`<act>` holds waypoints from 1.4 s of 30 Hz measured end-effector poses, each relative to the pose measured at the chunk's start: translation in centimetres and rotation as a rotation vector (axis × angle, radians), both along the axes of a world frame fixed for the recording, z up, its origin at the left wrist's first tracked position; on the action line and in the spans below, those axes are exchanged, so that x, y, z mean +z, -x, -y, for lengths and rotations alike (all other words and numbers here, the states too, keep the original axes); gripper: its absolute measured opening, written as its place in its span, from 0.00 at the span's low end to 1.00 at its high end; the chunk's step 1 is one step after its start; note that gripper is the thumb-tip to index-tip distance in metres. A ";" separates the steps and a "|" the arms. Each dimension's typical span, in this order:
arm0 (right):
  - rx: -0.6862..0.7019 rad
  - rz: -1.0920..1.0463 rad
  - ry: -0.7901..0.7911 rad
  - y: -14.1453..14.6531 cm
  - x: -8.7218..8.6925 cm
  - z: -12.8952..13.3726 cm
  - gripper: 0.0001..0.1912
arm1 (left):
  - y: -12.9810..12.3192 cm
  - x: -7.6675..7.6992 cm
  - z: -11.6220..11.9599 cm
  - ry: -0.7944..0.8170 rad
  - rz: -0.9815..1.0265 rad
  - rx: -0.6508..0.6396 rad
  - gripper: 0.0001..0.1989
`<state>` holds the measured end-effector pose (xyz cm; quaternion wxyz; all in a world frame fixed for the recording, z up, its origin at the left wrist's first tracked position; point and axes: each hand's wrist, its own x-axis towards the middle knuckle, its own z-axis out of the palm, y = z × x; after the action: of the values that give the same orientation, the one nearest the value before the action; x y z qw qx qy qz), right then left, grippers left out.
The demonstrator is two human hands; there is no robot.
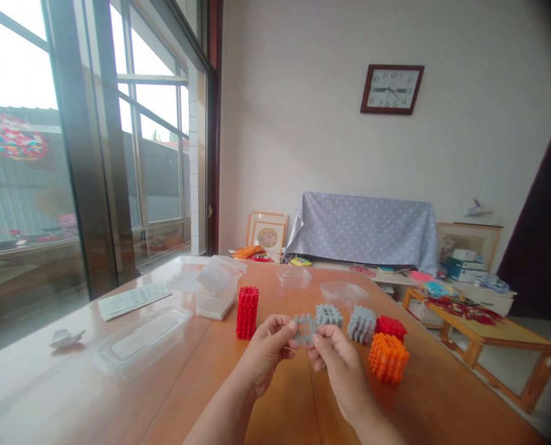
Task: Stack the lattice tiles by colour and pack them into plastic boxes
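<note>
Between my two hands is a thin grey notched piece (305, 328), raised above the wooden table (275, 395). My left hand (272, 346) pinches its left edge, and my right hand (333, 351) grips its right edge. Just behind my fingers stands a grey stack (328, 315), partly hidden. A second grey stack (362, 324) is to the right, beside a red stack (391, 328). In front of that red one sits an orange stack (389, 358). A tall red stack (247, 313) stands upright left of my hands.
Clear plastic containers (216, 293) stand behind the tall red stack. A clear lid (141, 340), a printed sheet (134, 300) and a small crumpled item (67, 338) lie on the left. Two more clear pieces, a tub (294, 278) and a lid (344, 292), are at the back.
</note>
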<state>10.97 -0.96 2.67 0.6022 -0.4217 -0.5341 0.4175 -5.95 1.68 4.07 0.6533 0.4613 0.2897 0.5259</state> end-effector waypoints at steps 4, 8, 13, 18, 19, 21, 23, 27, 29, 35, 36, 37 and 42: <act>0.000 -0.038 -0.005 0.1 0.1 0.0 0.17 | -0.3 0.1 0.3 -0.004 -0.001 -0.062 0.14; 0.067 0.136 -0.060 0.0 0.3 0.2 0.17 | -0.2 -0.1 -0.1 0.025 0.098 -0.003 0.12; -0.002 0.256 -0.170 -0.8 0.4 0.3 0.15 | 0.1 -0.3 -0.6 0.032 0.119 0.000 0.13; 0.021 0.317 -0.186 -1.8 1.0 0.4 0.22 | 0.2 -0.2 -0.6 0.022 0.092 -0.019 0.15; 0.030 0.345 -0.192 -1.9 1.1 0.4 0.22 | 0.2 -0.2 -0.6 0.017 0.092 -0.021 0.16; 0.038 0.404 -0.220 -2.1 1.3 0.4 0.20 | 0.3 -0.2 -0.6 0.012 0.095 -0.027 0.16; 0.032 0.450 -0.265 -2.3 1.4 0.3 0.18 | 0.3 -0.3 -0.6 0.015 0.097 -0.034 0.15; 0.004 0.495 -0.323 -2.3 1.5 0.2 0.17 | 0.3 -0.4 -0.7 0.029 0.091 -0.032 0.14; -0.017 0.501 -0.321 -2.2 1.6 0.2 0.18 | 0.3 -0.3 -0.7 0.038 0.082 -0.030 0.14; -0.042 0.520 -0.317 -2.6 1.8 0.2 0.16 | 0.1 -0.1 -0.4 0.031 0.090 -0.066 0.15; -0.052 0.513 -0.318 -2.9 1.9 0.1 0.15 | 0.0 0.0 -0.3 0.031 0.095 -0.063 0.15; -0.069 0.500 -0.317 -3.2 1.9 -0.1 0.16 | 0.0 0.0 -0.3 0.037 0.100 -0.055 0.16; -0.236 0.411 -0.257 -6.2 1.7 -1.9 0.21 | 0.0 -0.1 -0.4 0.094 0.077 0.006 0.18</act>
<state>17.12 0.98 4.33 0.5742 -0.4770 -0.6410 0.1786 -5.98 2.12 3.96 0.6834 0.4086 0.2902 0.5309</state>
